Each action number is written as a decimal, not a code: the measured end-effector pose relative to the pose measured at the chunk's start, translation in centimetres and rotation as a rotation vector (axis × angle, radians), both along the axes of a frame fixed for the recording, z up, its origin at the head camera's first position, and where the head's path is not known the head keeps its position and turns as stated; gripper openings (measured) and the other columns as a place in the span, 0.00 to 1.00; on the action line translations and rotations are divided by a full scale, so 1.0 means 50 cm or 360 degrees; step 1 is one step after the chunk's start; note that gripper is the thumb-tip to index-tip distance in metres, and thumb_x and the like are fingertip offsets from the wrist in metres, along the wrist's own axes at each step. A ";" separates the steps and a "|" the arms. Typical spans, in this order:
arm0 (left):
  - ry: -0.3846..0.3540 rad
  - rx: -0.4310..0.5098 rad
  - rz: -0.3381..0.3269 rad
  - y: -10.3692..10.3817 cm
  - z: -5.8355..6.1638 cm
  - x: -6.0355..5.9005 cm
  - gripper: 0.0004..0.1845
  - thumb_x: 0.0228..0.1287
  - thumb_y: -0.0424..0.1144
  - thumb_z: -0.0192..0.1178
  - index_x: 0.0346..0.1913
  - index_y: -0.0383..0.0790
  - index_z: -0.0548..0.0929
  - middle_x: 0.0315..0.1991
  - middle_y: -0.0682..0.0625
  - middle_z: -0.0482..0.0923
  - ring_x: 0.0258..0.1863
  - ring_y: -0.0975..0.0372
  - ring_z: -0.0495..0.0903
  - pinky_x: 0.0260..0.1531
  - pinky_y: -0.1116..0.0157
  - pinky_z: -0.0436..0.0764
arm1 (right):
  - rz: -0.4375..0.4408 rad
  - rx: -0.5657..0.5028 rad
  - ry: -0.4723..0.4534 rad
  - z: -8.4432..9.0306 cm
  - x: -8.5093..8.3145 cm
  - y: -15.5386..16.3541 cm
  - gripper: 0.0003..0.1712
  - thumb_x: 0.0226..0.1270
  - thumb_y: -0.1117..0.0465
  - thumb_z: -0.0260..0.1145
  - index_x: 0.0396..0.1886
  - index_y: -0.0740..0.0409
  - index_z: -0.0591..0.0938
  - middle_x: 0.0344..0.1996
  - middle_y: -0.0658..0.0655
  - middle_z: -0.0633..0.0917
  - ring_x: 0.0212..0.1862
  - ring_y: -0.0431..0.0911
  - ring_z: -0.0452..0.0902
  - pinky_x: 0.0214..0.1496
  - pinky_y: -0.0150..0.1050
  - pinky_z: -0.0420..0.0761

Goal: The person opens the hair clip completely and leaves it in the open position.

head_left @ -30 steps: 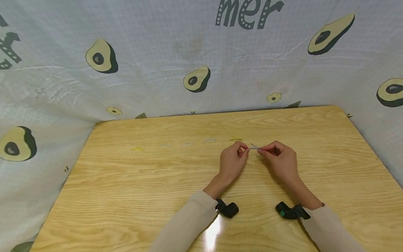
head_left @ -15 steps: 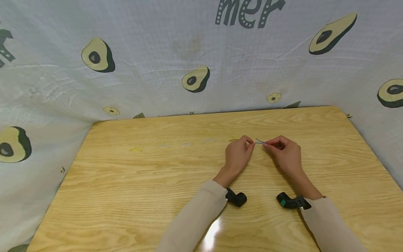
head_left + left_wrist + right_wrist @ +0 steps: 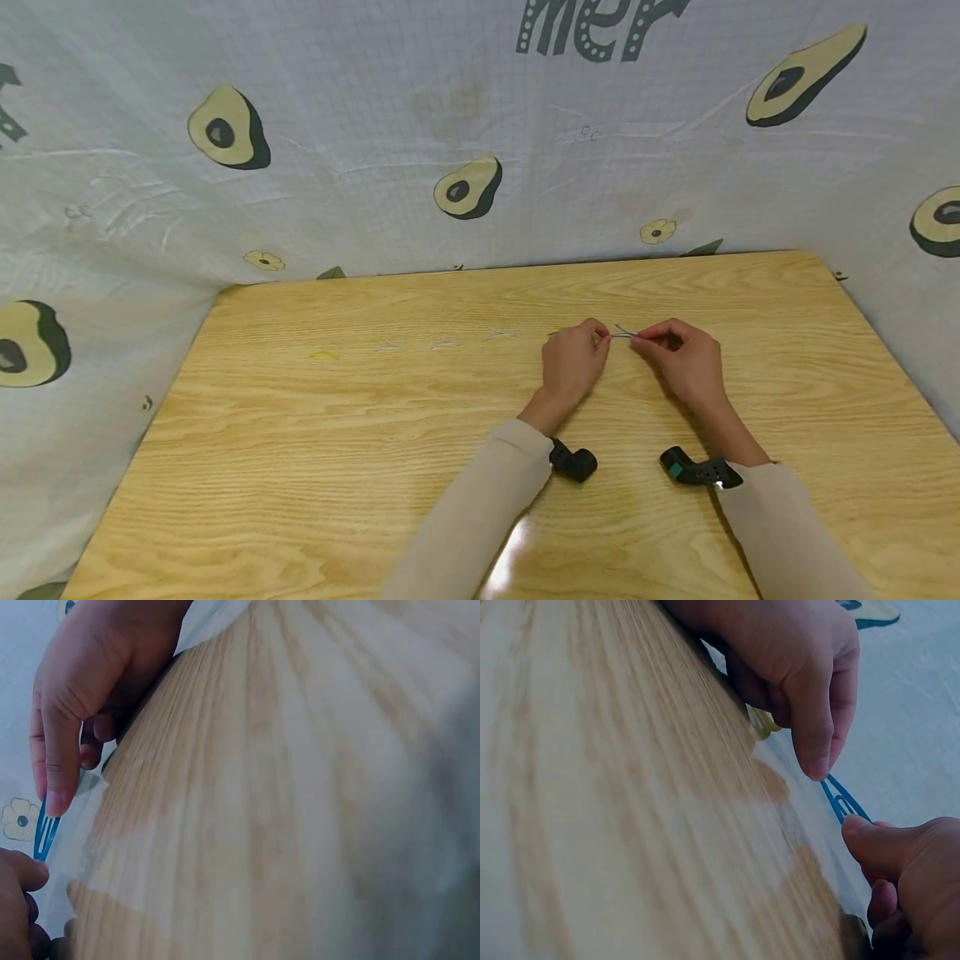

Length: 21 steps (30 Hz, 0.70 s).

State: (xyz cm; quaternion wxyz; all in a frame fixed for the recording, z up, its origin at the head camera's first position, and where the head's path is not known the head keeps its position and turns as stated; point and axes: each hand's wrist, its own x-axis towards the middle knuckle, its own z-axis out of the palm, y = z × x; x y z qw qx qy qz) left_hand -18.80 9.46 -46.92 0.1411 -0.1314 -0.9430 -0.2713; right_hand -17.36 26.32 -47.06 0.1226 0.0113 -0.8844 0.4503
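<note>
Blue hair clip (image 3: 843, 799), thin snap type, held between both hands just above the surface (image 3: 337, 467), right of centre and toward the far edge. It looks very light, with thin, stiff, springy metal and a smooth painted finish, so probably slippery; judged unlikely to break but easy to bend or let flick away. The best hold is at the two ends, pad to pad, which is how it is taken now. Left hand (image 3: 573, 365) pinches one end between thumb and forefinger, the other fingers curled under. Right hand (image 3: 678, 358) pinches the opposite end the same way; in the right wrist view its thumb (image 3: 885, 844) sits on the clip's near end. The long axis runs roughly 9 to 3 o'clock in the head view, tilted slightly so the right part rises toward 2 o'clock. The pronged open end shows in the wrist views, but which hand holds it I cannot tell for sure. At 9 o'clock from the hands a row of small pale clips (image 3: 444, 342) lies on the surface, with a yellow one (image 3: 323, 355) at the far left, all well apart from the hands. Wrist-worn black cameras (image 3: 573, 461) sit at 6 o'clock. An avocado-print cloth (image 3: 465, 187) hangs behind the surface at 12 o'clock.
</note>
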 end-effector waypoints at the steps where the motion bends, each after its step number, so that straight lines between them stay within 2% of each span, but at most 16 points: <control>1: -0.0004 -0.0017 0.0009 -0.001 0.001 0.000 0.07 0.67 0.45 0.60 0.37 0.48 0.86 0.19 0.58 0.78 0.13 0.71 0.69 0.13 0.75 0.64 | 0.0006 0.0007 0.0003 -0.001 -0.001 -0.001 0.14 0.61 0.51 0.71 0.34 0.59 0.85 0.26 0.56 0.83 0.24 0.42 0.73 0.24 0.30 0.69; 7: -0.0025 -0.0103 0.0038 -0.003 0.004 -0.003 0.07 0.67 0.45 0.60 0.37 0.48 0.85 0.21 0.56 0.81 0.13 0.68 0.71 0.13 0.73 0.66 | 0.0011 0.0063 0.0052 -0.004 -0.006 -0.007 0.12 0.61 0.54 0.71 0.34 0.60 0.85 0.23 0.55 0.81 0.23 0.42 0.71 0.24 0.30 0.67; 12: 0.0003 -0.0184 0.0035 0.002 0.000 -0.006 0.07 0.68 0.45 0.58 0.38 0.49 0.85 0.24 0.57 0.82 0.15 0.67 0.74 0.15 0.72 0.68 | -0.0018 0.0112 0.0084 -0.002 -0.006 -0.010 0.10 0.61 0.57 0.71 0.33 0.60 0.85 0.20 0.54 0.79 0.22 0.42 0.68 0.24 0.31 0.65; 21: 0.0057 -0.0197 0.0065 -0.001 -0.006 -0.011 0.07 0.67 0.44 0.59 0.39 0.49 0.86 0.26 0.57 0.84 0.16 0.65 0.77 0.15 0.71 0.70 | -0.0018 0.0146 0.0062 0.000 -0.009 -0.014 0.11 0.62 0.57 0.70 0.34 0.61 0.85 0.20 0.55 0.78 0.22 0.42 0.65 0.24 0.32 0.63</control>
